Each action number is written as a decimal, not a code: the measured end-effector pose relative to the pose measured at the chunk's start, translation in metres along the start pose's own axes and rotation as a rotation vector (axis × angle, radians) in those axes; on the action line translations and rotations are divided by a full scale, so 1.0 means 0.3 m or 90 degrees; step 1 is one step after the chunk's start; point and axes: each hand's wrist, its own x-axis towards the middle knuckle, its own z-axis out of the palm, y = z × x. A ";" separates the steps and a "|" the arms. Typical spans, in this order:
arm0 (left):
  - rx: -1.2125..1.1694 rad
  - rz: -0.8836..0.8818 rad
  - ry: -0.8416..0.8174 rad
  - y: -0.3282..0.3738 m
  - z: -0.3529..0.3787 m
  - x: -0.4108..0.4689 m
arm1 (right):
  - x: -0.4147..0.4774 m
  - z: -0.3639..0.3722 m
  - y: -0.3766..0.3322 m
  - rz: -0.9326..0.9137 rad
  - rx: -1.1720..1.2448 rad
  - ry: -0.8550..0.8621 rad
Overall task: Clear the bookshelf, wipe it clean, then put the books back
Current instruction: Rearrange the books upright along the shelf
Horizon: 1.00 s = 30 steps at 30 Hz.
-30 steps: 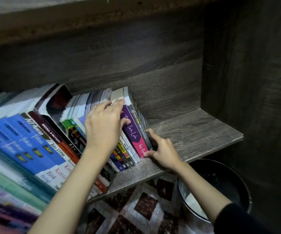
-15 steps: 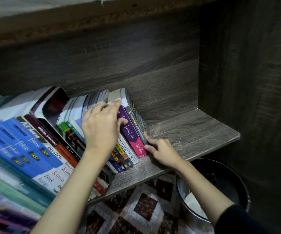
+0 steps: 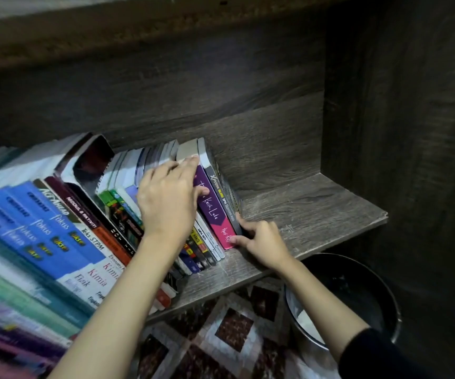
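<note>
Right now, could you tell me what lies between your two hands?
In the head view, the purple-and-pink book and the grey book stand between the left hand and right hand.

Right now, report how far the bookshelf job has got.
Done: the right end of the shelf lies bare; wiping unclear. In hand: the left hand lies on top of the leaning books, the right hand grips the foot of the grey end book. Left: the row leans, so clearing or restocking looks unfinished.
</note>
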 end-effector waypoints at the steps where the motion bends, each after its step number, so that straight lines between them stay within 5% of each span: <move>1: 0.000 0.000 0.004 0.001 0.000 0.000 | -0.004 0.007 -0.004 0.010 -0.002 0.022; 9: 0.026 -0.002 -0.018 0.005 0.006 0.003 | -0.052 0.038 -0.049 0.045 0.013 0.115; 21: 0.023 -0.012 -0.154 0.016 -0.046 0.001 | -0.084 0.023 -0.074 0.046 -0.030 0.063; 30: 0.003 0.063 -0.176 0.076 -0.146 -0.048 | -0.212 -0.082 -0.118 0.038 -0.228 0.054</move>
